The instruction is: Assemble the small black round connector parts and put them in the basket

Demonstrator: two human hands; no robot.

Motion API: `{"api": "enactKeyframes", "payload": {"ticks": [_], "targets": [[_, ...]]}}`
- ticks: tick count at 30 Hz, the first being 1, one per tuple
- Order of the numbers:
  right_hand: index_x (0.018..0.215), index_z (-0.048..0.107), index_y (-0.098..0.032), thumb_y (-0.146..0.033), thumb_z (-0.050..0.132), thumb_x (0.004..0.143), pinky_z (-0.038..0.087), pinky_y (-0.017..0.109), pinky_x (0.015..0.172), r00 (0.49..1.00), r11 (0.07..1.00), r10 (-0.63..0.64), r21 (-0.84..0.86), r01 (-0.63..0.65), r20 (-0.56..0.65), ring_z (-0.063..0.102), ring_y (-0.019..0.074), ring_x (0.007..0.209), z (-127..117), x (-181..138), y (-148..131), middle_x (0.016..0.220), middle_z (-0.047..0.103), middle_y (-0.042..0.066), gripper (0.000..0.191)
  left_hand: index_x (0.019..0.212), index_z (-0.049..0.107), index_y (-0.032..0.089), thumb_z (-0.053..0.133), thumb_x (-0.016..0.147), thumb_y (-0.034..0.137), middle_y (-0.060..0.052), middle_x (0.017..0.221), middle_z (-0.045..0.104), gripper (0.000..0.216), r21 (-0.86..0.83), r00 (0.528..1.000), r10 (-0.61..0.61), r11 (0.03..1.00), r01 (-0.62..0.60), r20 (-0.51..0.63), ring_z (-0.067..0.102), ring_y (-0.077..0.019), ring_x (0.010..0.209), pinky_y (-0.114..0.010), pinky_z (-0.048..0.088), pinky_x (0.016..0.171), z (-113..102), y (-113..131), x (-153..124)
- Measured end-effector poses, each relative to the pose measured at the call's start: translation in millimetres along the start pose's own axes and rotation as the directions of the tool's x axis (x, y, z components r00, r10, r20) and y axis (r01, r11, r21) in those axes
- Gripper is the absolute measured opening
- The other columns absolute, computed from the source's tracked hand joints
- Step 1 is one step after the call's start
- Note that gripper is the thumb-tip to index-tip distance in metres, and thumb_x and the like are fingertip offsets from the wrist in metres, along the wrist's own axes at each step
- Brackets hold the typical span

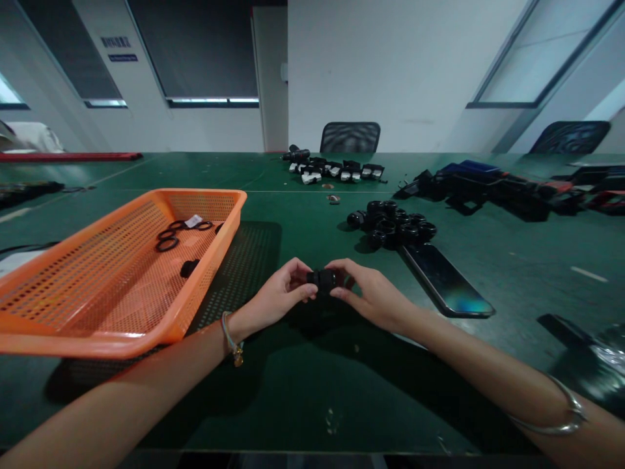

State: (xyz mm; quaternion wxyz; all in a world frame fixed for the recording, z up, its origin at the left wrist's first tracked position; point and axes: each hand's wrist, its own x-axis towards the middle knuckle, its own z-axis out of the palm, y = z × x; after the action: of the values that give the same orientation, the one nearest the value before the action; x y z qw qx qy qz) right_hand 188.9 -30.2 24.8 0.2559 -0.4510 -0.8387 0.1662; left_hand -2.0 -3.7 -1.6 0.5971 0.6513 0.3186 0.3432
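Few black rings (167, 244) in orange basket (97, 326)

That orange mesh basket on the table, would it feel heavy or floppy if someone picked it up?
Probably light: the orange basket has thin walls and floor pierced all over with small holes, and it holds only a few black rings and small parts. It likely flexes a little, since it looks like thin plastic. It seems unlikely to tip, being wide, shallow and flat on the green table.
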Motion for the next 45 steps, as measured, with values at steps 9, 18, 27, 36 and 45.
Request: {"api": "enactKeyframes", "payload": {"ticks": [9, 18, 27, 36, 45], "targets": [[0.107, 0.051, -0.018, -0.022, 0.061, 0.076, 0.053, 0.033, 0.067, 0.988, 0.994, -0.100, 0.039, 0.105, -0.119, 0.063, 0.0175, 0.074, 4.0, -2.1, 3.5, 0.094, 0.065, 0.008, 0.033, 0.099, 0.046, 0.016, 0.061, 0.073, 0.036, 0.003, 0.071, 0.054, 0.036, -0.016, 0.998, -0.038, 0.999, 0.038, 0.055, 0.053, -0.0095, 0.063, -0.024, 0.042, 0.060, 4.1, 4.4, -0.4], [0.102, 0.056, -0.014, -0.026, 0.055, 0.083, 0.051, 0.032, 0.066, 0.951, 0.950, -0.295, -0.137, 0.281, -0.097, 0.061, 0.0188, 0.074, 0.9, -2.3, 4.6, 0.085, 0.065, 0.009, 0.023, 0.096, 0.052, 0.017, 0.055, 0.077, 0.028, 0.003, 0.069, 0.054, 0.023, 0.216, 0.997, -0.035, 0.976, 0.020, 0.067, 0.051, -0.0097, 0.059, -0.022, 0.040, 0.057, 3.5, 2.9, -1.8], [0.096, 0.061, -0.015, -0.026, 0.054, 0.080, 0.049, 0.028, 0.058, 0.996, 0.981, 0.074, 0.182, -0.065, -0.043, 0.060, 0.0155, 0.066, 5.5, -1.8, -4.5, 0.082, 0.066, 0.006, 0.021, 0.096, 0.056, 0.020, 0.063, 0.074, 0.025, -0.003, 0.091, 0.062, 0.023, 0.613, 0.977, 0.208, 0.779, -0.135, -0.049, 0.057, -0.0178, 0.082, -0.028, 0.043, 0.075, 8.6, 11.5, -7.6], [0.102, 0.059, -0.011, -0.033, 0.050, 0.079, 0.048, 0.025, 0.052, 0.964, 0.797, 0.241, 0.544, -0.263, 0.113, 0.056, 0.0119, 0.055, 6.5, 0.1, -7.5, 0.071, 0.061, 0.003, 0.033, 0.101, 0.053, 0.018, 0.057, 0.080, 0.030, -0.005, 0.093, 0.061, 0.024, 0.769, 0.911, 0.411, 0.577, -0.274, 0.016, 0.056, -0.0184, 0.085, -0.032, 0.046, 0.077, 8.0, 5.4, -7.9], [0.103, 0.055, -0.016, -0.016, 0.054, 0.080, 0.051, 0.034, 0.073, 0.952, 0.975, -0.214, 0.014, 0.222, -0.219, 0.060, 0.0196, 0.085, 8.8, -0.6, 1.6, 0.096, 0.064, 0.009, 0.024, 0.084, 0.048, 0.017, 0.027, 0.088, 0.048, 0.003, 0.061, 0.048, 0.038, 0.416, 0.987, 0.115, 0.908, -0.058, -0.112, 0.044, -0.0101, 0.053, -0.023, 0.037, 0.052, 12.6, 4.7, -4.2]]}}
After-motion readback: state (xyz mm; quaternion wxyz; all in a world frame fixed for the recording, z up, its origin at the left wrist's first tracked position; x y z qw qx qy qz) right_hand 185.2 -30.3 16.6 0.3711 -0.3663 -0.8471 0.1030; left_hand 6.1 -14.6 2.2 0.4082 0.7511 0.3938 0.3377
